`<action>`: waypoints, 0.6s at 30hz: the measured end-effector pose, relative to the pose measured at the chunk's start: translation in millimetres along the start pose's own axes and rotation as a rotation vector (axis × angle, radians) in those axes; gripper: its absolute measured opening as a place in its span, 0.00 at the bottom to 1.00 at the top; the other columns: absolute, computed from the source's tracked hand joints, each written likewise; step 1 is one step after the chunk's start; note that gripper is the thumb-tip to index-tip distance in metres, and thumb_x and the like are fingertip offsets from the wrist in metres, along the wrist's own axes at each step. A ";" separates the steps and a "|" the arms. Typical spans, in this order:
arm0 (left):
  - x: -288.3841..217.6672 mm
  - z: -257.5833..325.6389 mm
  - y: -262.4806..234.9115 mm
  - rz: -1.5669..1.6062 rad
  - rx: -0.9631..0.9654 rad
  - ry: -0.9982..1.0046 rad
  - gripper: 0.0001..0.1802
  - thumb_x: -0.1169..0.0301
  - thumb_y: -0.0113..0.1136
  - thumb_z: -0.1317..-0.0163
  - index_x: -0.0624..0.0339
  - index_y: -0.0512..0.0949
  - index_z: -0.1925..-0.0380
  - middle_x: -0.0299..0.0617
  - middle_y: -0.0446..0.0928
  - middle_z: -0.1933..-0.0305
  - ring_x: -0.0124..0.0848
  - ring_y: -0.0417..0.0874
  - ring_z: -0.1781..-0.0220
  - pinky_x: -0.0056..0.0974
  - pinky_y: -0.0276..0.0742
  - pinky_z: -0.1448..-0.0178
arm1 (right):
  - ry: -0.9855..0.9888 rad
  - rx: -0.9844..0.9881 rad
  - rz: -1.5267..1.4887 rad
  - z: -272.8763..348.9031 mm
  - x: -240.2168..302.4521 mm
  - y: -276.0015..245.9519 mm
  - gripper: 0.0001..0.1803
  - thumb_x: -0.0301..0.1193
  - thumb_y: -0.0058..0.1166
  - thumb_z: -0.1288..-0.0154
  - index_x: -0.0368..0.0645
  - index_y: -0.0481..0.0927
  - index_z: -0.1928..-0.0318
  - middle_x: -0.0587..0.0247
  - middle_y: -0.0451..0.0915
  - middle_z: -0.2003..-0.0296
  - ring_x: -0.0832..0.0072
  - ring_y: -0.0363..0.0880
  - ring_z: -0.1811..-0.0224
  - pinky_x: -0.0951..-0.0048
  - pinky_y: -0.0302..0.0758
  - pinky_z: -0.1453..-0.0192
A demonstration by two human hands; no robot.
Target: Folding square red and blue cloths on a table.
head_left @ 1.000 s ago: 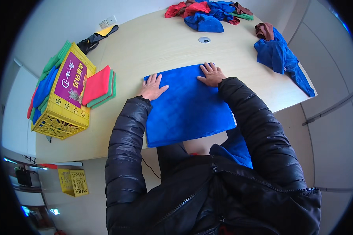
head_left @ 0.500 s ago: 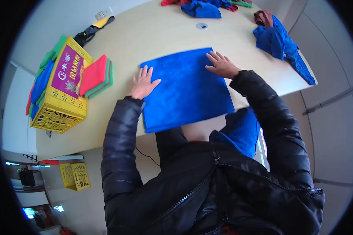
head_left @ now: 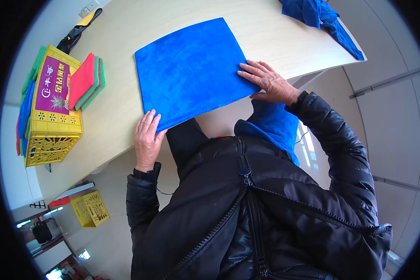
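nearest the camera is the person's black padded jacket (head_left: 266,219), zipped part way, with a blue collar (head_left: 273,126) showing at the neck; both sleeves reach up to the near edge of the pale wooden tabletop (head_left: 121,107); the left hand (head_left: 148,140) lies palm down at the near left corner of the blue microfibre cloth (head_left: 193,70), its grip spread flat with fingers loosely together, fingertips touching the cloth's hem and pinching nothing; the right hand (head_left: 268,83) lies at the near right corner of the same cloth, grip likewise flat and spread, fingers resting on the fabric near its right edge; the cloth itself lies flat on the tabletop between the hands, roughly square, turned a little so its near edge slants, and its near edge runs just along the tabletop's edge; to the left, well apart from the cloth, stands a yellow plastic crate (head_left: 51,121) with a purple printed panel on top and folded blue and green cloths tucked at its far side; leaning against the crate is a small stack of folded cloths (head_left: 86,79), red over green; beyond that, at the far left of the tabletop, lies a black and yellow object (head_left: 79,29), too small to identify; at the far right a crumpled blue cloth (head_left: 326,18) hangs over the tabletop's edge; on the floor below left sits a second yellow crate (head_left: 91,210).
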State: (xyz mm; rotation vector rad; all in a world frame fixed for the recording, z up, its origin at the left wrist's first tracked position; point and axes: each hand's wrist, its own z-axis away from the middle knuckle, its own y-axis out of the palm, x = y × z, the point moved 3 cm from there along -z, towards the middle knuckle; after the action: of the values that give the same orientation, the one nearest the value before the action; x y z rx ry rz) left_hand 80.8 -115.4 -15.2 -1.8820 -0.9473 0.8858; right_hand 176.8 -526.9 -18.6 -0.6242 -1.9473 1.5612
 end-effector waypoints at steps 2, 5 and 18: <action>0.9 4.4 -4.8 0.041 -0.030 -0.014 0.24 0.80 0.69 0.46 0.61 0.81 0.46 0.47 0.79 0.37 0.46 0.79 0.35 0.45 0.75 0.32 | -0.003 -0.026 -0.013 0.5 2.9 4.1 0.52 0.48 0.73 0.43 0.63 0.57 0.22 0.61 0.56 0.22 0.56 0.51 0.19 0.44 0.49 0.17; 3.1 2.6 -5.2 0.085 -0.069 -0.028 0.19 0.82 0.67 0.44 0.62 0.82 0.51 0.46 0.81 0.41 0.45 0.81 0.38 0.45 0.77 0.35 | -0.009 -0.078 -0.036 2.3 3.6 5.4 0.46 0.46 0.71 0.40 0.62 0.62 0.24 0.63 0.60 0.23 0.56 0.53 0.19 0.43 0.50 0.17; 0.2 11.5 -54.5 0.245 0.035 -0.079 0.09 0.82 0.64 0.41 0.65 0.81 0.60 0.48 0.84 0.56 0.42 0.85 0.52 0.39 0.78 0.46 | 0.014 -0.118 -0.371 10.0 28.3 -28.2 0.24 0.25 0.65 0.36 0.51 0.82 0.38 0.60 0.80 0.38 0.58 0.73 0.31 0.55 0.72 0.27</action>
State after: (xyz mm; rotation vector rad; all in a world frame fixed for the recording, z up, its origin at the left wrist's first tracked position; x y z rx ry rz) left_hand 56.4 -90.9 28.4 -1.9729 -0.7520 1.1217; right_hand 148.9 -521.2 11.2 -0.2946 -2.0175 1.2184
